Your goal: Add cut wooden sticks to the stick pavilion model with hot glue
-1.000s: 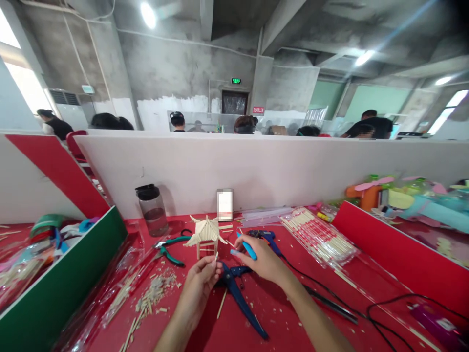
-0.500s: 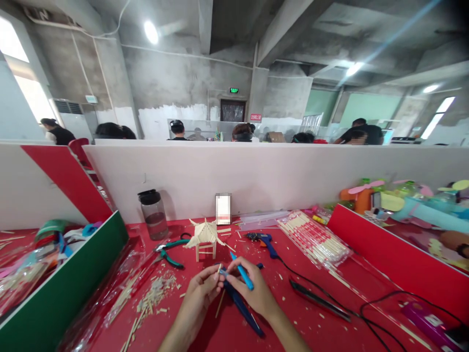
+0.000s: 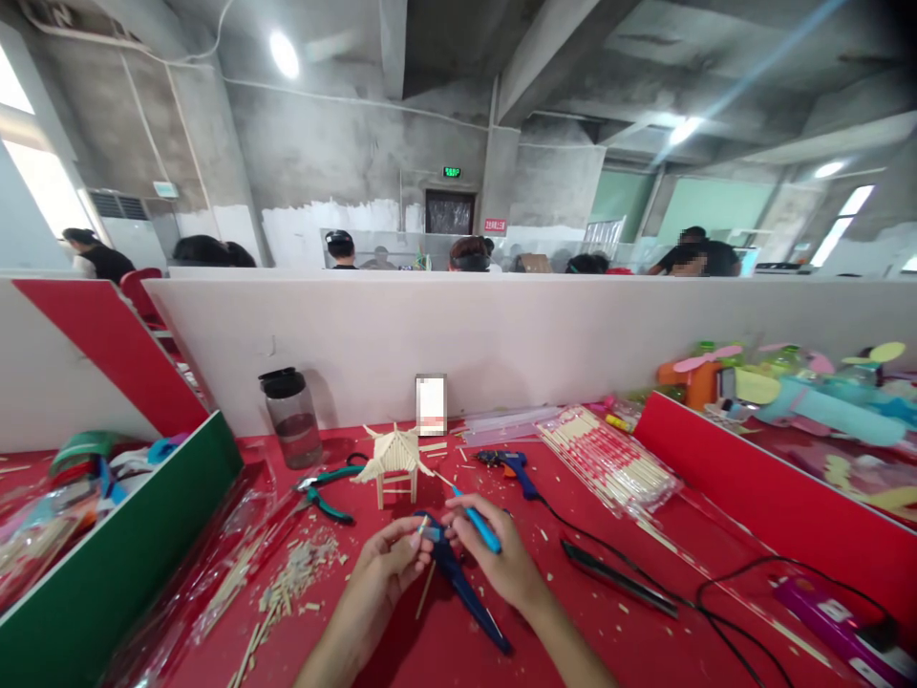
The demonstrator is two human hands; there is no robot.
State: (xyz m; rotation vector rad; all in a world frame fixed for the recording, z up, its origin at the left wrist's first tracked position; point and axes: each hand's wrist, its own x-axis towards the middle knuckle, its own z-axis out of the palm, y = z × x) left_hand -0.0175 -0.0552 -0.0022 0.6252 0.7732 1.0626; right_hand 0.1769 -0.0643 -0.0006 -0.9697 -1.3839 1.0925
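My left hand (image 3: 385, 564) is closed, pinching a short pale wooden stick (image 3: 423, 523) between thumb and fingertips. A bright blue pen (image 3: 483, 531) lies in my closed right hand (image 3: 501, 559), its slim end pointing up and away. The fingertips of both hands are close together but apart. Under them on the red table lies a dark blue-handled tool (image 3: 473, 597); its head is partly hidden by my fingers. Just beyond stands a small pavilion model (image 3: 396, 457) built of wooden sticks, with a peaked roof and legs.
Green-handled pliers (image 3: 330, 506) and a lidded bottle (image 3: 292, 420) stand left. A glue gun (image 3: 512, 466), bundled sticks (image 3: 608, 457) and a black-handled cutter (image 3: 617, 578) lie right. Stick scraps (image 3: 297, 573) are scattered at left. A phone (image 3: 431, 406) leans against the white partition (image 3: 358, 334).
My right hand has drawn slightly away from the left, with the pen still in it. The left hand keeps its pinch on the stick. The whole view has shifted a little.
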